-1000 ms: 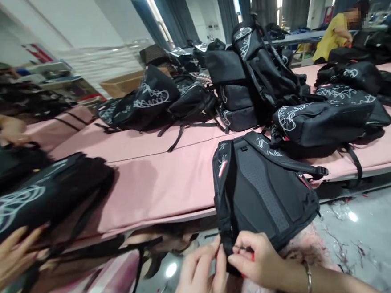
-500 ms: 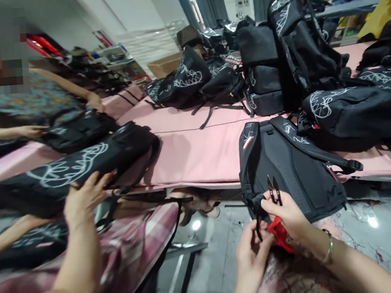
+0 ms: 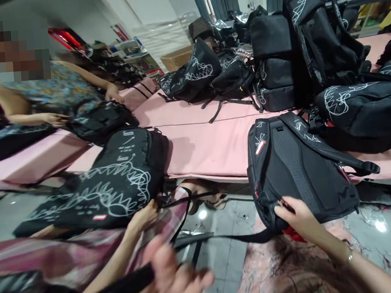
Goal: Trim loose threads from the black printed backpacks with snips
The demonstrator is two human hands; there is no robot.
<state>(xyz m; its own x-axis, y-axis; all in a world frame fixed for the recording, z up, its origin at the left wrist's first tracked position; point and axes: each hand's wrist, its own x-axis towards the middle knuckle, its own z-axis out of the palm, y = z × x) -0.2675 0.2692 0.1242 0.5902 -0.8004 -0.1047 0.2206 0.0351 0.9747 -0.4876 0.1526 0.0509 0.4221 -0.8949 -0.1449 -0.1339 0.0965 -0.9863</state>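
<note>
A black backpack (image 3: 294, 166) lies back panel up over the table's front edge, its shoulder straps uppermost. By its lower left corner, my right hand (image 3: 301, 219) is closed around small thread snips (image 3: 286, 205), partly hidden by the fingers. Something red (image 3: 293, 235), perhaps cloth, shows beneath that hand. A black webbing strap (image 3: 228, 238) stretches taut from the backpack's corner toward the left. My left hand (image 3: 173, 277), smeared by motion and close to the camera, grips this strap well away from the bag; black strap also shows beyond its other side.
At left, a co-worker's hand (image 3: 147, 217) rests at a printed black backpack (image 3: 117, 183). Another person (image 3: 67, 93) handles a black bag (image 3: 103, 121) farther back. Several black backpacks (image 3: 273, 65) are piled on the pink table (image 3: 209, 150). Thread scraps litter the tiled floor (image 3: 381, 214).
My left hand has moved from the backpack's corner far to the left, drawing the strap out straight. The snips have tilted within my right hand. The co-worker's printed backpack has turned and shifted.
</note>
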